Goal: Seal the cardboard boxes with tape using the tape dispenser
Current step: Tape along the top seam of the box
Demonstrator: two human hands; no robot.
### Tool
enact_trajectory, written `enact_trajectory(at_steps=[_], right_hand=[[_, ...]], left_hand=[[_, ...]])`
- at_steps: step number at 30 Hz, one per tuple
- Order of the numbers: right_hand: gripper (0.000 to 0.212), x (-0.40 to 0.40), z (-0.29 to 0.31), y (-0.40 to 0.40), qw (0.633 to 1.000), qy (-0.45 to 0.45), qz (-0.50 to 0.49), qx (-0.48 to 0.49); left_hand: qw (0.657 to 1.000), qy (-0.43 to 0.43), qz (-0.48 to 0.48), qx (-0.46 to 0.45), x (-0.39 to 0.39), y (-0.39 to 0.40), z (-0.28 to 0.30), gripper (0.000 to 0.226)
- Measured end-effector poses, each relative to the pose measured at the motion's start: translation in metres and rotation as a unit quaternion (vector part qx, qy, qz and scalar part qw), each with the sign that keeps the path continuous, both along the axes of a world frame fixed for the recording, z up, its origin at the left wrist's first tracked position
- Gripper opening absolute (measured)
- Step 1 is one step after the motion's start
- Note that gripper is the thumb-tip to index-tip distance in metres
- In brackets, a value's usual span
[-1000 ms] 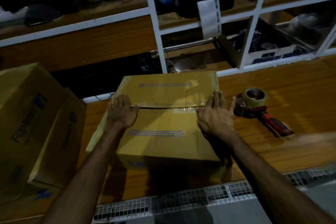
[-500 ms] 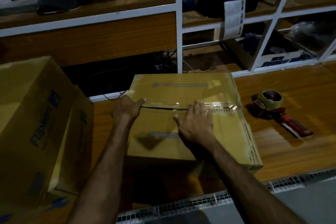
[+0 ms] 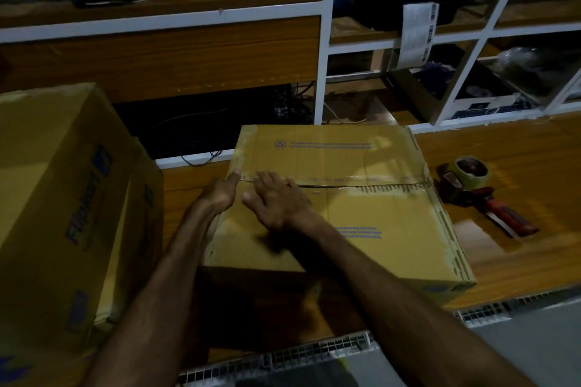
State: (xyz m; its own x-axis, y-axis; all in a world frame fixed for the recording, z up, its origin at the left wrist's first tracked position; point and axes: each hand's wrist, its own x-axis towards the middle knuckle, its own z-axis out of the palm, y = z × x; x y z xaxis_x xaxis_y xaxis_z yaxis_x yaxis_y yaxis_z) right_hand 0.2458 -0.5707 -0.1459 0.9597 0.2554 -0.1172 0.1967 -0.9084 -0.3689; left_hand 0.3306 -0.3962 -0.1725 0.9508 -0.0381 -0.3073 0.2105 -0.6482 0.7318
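Both hands (image 3: 276, 204) press the box (image 3: 361, 223) seam's left edge.

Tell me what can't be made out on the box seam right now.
Head view only:
- Seam under the right hand: covered.
- Left end of the seam: behind the left hand.
- Small print on the box: too small.
- Tape dispenser blade: too dark.

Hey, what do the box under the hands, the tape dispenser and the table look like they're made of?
Box: corrugated cardboard, matte tan; fluting shows along its right edge.
Tape dispenser: probably plastic, with a red handle and a glossy tape roll.
Table: wood or wood-look laminate, with orange grain and a slight sheen.
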Motion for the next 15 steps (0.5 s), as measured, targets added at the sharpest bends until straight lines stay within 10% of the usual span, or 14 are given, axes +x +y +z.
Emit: enact_trajectory(at_steps=[15], right_hand=[[0.105, -0.077, 0.001, -0.220, 0.918, 0.043, -0.335, -0.207]], left_hand=[[0.990, -0.047, 0.020, 0.131, -0.015, -0.010, 0.006, 0.080]])
